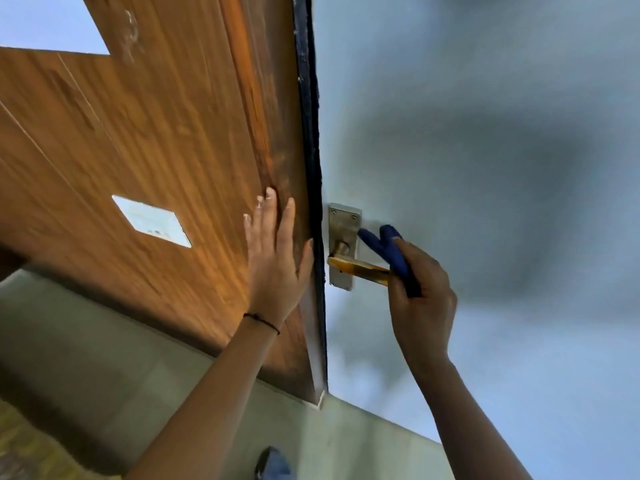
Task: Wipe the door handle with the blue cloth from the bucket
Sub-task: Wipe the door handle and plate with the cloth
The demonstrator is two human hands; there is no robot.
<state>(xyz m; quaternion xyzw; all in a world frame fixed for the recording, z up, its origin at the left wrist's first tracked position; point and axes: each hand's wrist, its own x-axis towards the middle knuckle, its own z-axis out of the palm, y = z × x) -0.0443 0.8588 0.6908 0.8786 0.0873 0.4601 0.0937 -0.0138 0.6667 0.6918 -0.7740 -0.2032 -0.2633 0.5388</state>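
Observation:
A brass lever door handle juts from a steel backplate on the pale blue door face. My right hand is shut on the blue cloth, which is bunched over the lever's outer end; two folds of the cloth stick up past my fingers. My left hand lies flat with fingers spread on the brown wooden panel, right beside the dark door edge. A thin black band circles the left wrist. The bucket is out of sight.
A white rectangular plate is fixed to the wooden panel left of my left hand. Pale floor tiles lie below, and a blue shoe toe shows at the bottom edge. A large dark shadow falls across the door on the right.

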